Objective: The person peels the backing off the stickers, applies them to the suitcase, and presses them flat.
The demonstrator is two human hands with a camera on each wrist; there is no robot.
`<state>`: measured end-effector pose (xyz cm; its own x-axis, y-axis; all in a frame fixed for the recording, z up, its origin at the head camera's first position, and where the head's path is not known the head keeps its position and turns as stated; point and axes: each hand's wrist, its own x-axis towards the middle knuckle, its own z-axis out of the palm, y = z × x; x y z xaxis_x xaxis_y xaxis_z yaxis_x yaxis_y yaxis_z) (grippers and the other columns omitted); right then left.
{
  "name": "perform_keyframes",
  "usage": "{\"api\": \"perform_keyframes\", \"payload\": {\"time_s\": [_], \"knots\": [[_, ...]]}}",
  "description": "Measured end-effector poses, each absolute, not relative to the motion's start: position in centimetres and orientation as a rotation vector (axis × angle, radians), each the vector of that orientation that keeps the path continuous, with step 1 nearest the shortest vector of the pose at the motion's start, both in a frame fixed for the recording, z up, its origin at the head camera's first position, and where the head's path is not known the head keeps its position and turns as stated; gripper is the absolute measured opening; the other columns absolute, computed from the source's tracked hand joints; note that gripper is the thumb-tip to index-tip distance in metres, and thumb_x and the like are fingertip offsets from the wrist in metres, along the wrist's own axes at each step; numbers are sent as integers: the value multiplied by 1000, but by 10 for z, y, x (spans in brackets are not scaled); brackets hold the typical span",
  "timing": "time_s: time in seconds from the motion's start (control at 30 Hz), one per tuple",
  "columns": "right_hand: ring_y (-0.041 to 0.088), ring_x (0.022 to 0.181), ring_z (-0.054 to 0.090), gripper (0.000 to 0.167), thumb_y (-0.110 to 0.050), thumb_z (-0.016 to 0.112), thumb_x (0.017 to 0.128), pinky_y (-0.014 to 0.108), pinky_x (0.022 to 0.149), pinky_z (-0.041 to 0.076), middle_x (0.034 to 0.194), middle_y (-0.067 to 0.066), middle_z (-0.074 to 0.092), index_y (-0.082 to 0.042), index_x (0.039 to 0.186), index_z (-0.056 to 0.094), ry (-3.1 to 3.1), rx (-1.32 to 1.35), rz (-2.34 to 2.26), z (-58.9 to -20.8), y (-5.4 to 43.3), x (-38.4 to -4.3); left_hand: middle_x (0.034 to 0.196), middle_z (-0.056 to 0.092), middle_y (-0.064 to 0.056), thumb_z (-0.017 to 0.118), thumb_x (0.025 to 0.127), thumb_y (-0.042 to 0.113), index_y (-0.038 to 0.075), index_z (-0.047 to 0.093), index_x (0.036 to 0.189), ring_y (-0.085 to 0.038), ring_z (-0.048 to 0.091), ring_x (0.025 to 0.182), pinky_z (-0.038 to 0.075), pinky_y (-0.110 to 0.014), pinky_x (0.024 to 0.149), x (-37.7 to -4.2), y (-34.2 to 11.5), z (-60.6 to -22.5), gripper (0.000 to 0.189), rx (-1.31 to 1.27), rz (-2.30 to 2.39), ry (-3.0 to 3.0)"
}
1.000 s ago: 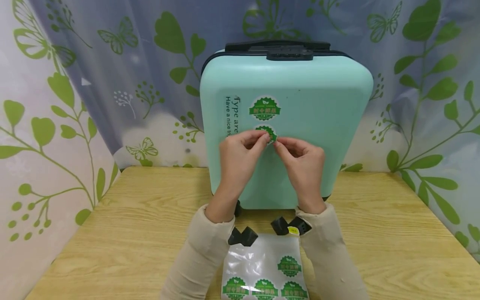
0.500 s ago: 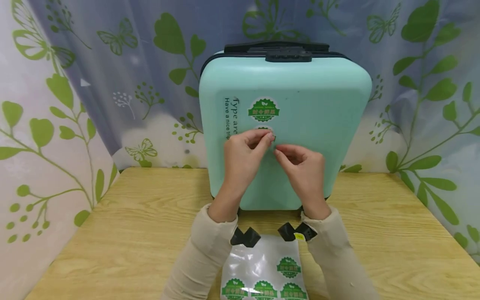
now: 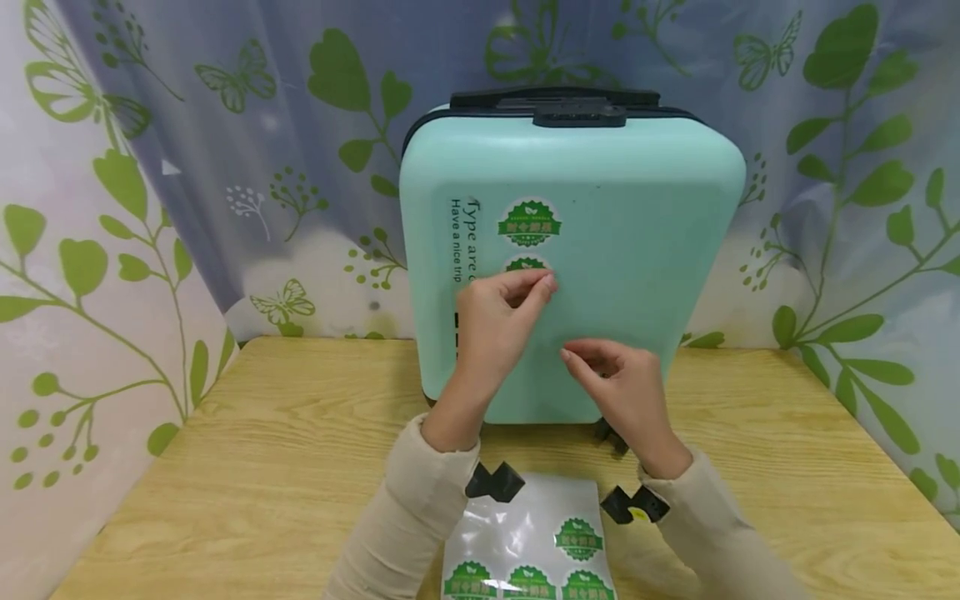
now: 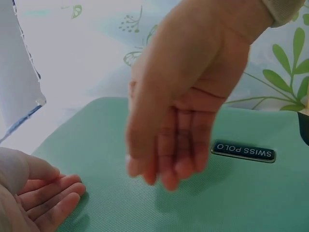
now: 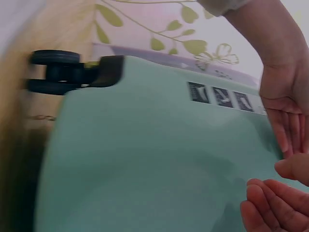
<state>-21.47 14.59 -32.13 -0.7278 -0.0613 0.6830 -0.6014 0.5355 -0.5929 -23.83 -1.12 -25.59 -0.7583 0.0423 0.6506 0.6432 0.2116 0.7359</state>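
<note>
An upright mint-green suitcase carries a green-and-white round sticker on its front. Directly below it, a second similar sticker shows only its top edge; the rest is hidden behind my left hand. That hand's thumb and index fingertips are close together over the suitcase face, just right of the second sticker. Lower down and to the right, my right hand hovers before the suitcase with relaxed fingers and nothing held. The left wrist view shows my right hand close over the suitcase, fingers extended.
A glossy sticker sheet with several green stickers lies on the wooden table between my forearms. A black suitcase wheel appears in the right wrist view. A leaf-patterned curtain hangs behind the suitcase.
Both hands were at the second sticker's edges. My right hand has since withdrawn down and to the right. My left hand has shifted slightly right and down.
</note>
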Motion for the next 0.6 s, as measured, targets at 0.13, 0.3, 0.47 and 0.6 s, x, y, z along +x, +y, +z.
{"api": "perform_keyframes", "payload": {"time_s": [0.13,0.3,0.47,0.6], "knots": [[10,68,67,12,-10,69,86,21,64,53,84,6,73,-3,95,74,-2224,559,1126,-334,153,-211,89,73,-7,65,90,17,3,73,101,-10,68,74,52,-20,61,-238,-10,-258,19,-632,-1566,-2017],[8,69,67,11,-10,70,85,25,65,55,84,3,72,-4,94,73,-2303,611,1126,-351,164,-205,93,73,-7,64,91,17,5,73,103,-10,68,77,52,-19,64,-234,-9,-262,20,-659,-1539,-2045],[7,70,66,16,-16,69,87,25,64,54,87,1,72,-5,97,72,-2429,587,1184,-363,173,-198,96,72,-7,64,91,17,4,72,106,-10,68,78,53,-20,65,-227,-11,-271,21,-736,-1618,-2069],[7,71,66,17,-19,69,87,24,64,54,89,1,72,-5,98,72,-2502,560,1170,-369,182,-191,95,73,-7,65,90,17,4,72,106,-8,68,77,54,-22,65,-223,-12,-277,22,-776,-1665,-2083]]}}
